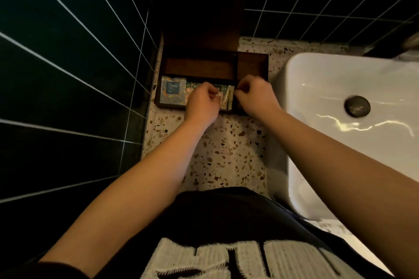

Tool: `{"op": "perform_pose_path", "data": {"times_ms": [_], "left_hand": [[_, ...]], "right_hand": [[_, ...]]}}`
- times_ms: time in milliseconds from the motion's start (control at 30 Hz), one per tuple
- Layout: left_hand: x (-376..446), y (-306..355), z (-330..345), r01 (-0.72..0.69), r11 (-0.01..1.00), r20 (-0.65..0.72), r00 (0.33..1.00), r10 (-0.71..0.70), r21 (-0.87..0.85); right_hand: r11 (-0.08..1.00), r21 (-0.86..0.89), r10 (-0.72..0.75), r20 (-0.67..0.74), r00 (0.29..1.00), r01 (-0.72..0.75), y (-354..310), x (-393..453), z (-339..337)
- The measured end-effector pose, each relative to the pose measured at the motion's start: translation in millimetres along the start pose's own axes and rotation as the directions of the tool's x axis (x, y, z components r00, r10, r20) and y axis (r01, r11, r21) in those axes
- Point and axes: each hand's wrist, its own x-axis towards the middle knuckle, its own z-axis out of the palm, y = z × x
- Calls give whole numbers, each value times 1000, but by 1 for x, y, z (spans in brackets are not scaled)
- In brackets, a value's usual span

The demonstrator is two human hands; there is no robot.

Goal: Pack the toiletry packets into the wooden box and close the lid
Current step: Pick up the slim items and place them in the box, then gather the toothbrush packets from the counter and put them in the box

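Left hand fingers are curled nearly shut, apparently pinched on the top edge of a beige packet; actual contact is hidden by the knuckles, so the grip cannot be confirmed. Right hand fingers are likewise curled tight just right of that packet; what is held, if anything, cannot be told.

The beige packet is seen standing on edge in the front compartment of the wooden box, tilted, long axis running front-to-back of the box. It sits between the two hands, touching or nearly touching both. The left hand is judged marginally nearer.

Further left in the same front compartment, a green patterned packet is partly covered by the left hand, and a shower cap packet lies flat at the box's left end. The rear compartment appears bare; the right-hand compartment is too dark to read.

The lid stands open, upright behind the box against the tiled wall. The box sits on the terrazzo table, at its back-left corner; a white sink is just right of the box.

Judgement: packing is near done. The beige packet needs laying flat, pushed down and leftward toward the green one, before the lid can be swung forward.
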Motion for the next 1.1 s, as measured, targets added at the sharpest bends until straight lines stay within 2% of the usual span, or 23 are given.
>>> {"op": "perform_pose_path", "data": {"times_ms": [200,333,533,767,933,1100], "left_hand": [[-46,3,-11,-25,965,97,994,52,-262],[-67,13,-13,-37,959,253,961,112,-282],[-85,42,-4,-148,952,341,910,238,-269],[-102,98,35,-252,918,358,863,356,-305],[-121,151,102,-270,914,306,881,361,-303],[-157,216,189,-225,934,251,921,297,-278]], "right_hand": [[957,272,102,-9,995,-96,8,-69,-24],[922,355,187,-56,981,-156,19,-103,-35],[818,543,324,-163,932,-190,47,-144,-62],[759,625,393,-221,892,-180,109,-165,-111],[756,637,380,-239,893,-151,183,-169,-163],[816,564,278,-188,942,-129,279,-174,-228]]}}
